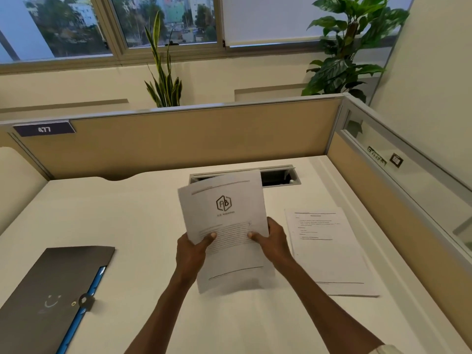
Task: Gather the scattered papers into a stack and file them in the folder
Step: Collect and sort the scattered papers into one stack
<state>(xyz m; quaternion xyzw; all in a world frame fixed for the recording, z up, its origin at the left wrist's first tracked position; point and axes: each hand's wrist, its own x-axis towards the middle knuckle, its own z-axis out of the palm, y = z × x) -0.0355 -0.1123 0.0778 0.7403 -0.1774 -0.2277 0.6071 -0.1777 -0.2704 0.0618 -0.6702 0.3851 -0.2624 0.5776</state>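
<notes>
Both hands hold a small stack of papers (224, 226) above the table (143, 226), each grip grasping one side edge near the sheets' middle, with a thumb on the printed face and the fingers behind. The left hand (191, 247) and right hand (272, 241) take opposite edges, most likely so the sheets can be squared; at least two are fanned, the rear sheet's top edge offset up and to the right of the front one. The stack's long axis runs away from the person, its logo header at the far end, its foot tilted toward the wrists. One loose sheet (329, 251) lies flat on the table just right of the right grip, not yet gathered, its long axis also running away from the person. The dark folder (51, 297) lies closed well left of the left grip, its clasp fastened.
</notes>
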